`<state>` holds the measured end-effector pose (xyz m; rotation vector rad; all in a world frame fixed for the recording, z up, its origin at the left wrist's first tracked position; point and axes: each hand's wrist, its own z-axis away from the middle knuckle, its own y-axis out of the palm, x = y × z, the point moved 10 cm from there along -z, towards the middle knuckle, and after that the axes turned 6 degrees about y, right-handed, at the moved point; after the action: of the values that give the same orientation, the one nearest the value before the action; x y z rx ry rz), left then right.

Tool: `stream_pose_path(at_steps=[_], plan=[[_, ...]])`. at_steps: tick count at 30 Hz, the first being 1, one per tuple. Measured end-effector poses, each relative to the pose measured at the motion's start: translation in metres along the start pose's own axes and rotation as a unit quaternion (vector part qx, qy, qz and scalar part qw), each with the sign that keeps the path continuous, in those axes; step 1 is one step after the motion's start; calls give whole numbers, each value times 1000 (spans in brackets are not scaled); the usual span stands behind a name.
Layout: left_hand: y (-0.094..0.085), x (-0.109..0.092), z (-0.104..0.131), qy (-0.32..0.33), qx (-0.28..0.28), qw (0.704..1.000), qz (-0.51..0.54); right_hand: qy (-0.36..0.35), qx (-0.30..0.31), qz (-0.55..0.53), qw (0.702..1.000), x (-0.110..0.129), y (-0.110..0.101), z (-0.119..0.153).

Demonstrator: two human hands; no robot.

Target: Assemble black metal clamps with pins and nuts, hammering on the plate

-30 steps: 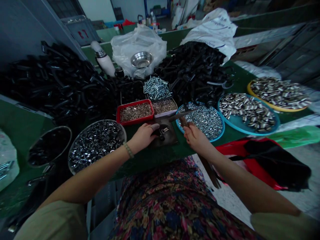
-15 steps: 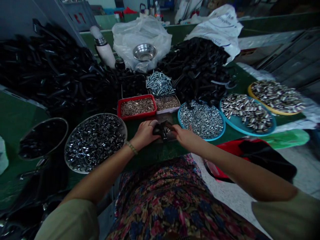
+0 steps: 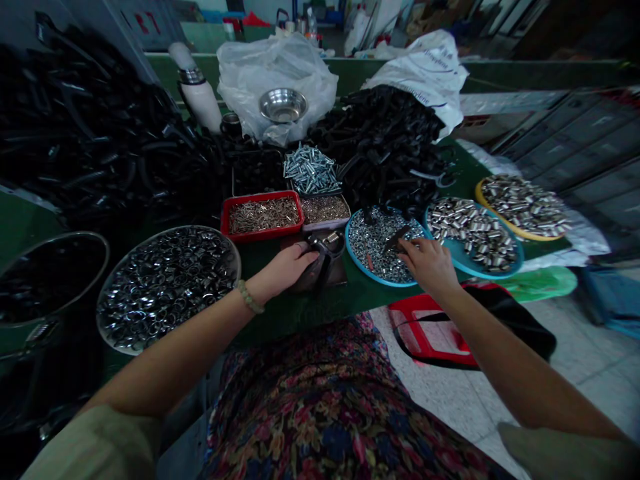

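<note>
My left hand (image 3: pixel 287 270) is closed on a black part (image 3: pixel 324 263) that has a shiny metal piece at its top. It holds the part over a dark flat plate (image 3: pixel 336 275) on the table. My right hand (image 3: pixel 430 263) is over a round blue tray (image 3: pixel 367 272) of small shiny metal pieces (image 3: pixel 373 233). Pinched in its fingers is a dark, flat, narrow tool (image 3: pixel 397 238), its tip among those pieces. The tool's exact kind is not clear.
Beyond the plate stand a red tray (image 3: pixel 263 233) of small pins and a heap of screws (image 3: pixel 311 170). Black parts pile up at left (image 3: pixel 100 133) and back right (image 3: pixel 390 133). A tray of dark rings (image 3: pixel 170 287) lies left; metal cylinders (image 3: pixel 473 233) lie right.
My right hand has moved right with the dark tool, from beside the black part to the blue tray. My left hand keeps the part, now turned so its metal piece faces up.
</note>
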<state>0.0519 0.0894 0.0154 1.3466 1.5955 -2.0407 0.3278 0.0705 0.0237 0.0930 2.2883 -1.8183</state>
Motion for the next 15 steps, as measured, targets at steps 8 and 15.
stream_pose_path(at_steps=[8,15], plan=[[-1,10,28,-48,-22,960,-276,-315,59,-85,944,88,4,-18],[16,-4,45,-7,-35,968,-250,-197,27,-265,944,67,1,-29]])
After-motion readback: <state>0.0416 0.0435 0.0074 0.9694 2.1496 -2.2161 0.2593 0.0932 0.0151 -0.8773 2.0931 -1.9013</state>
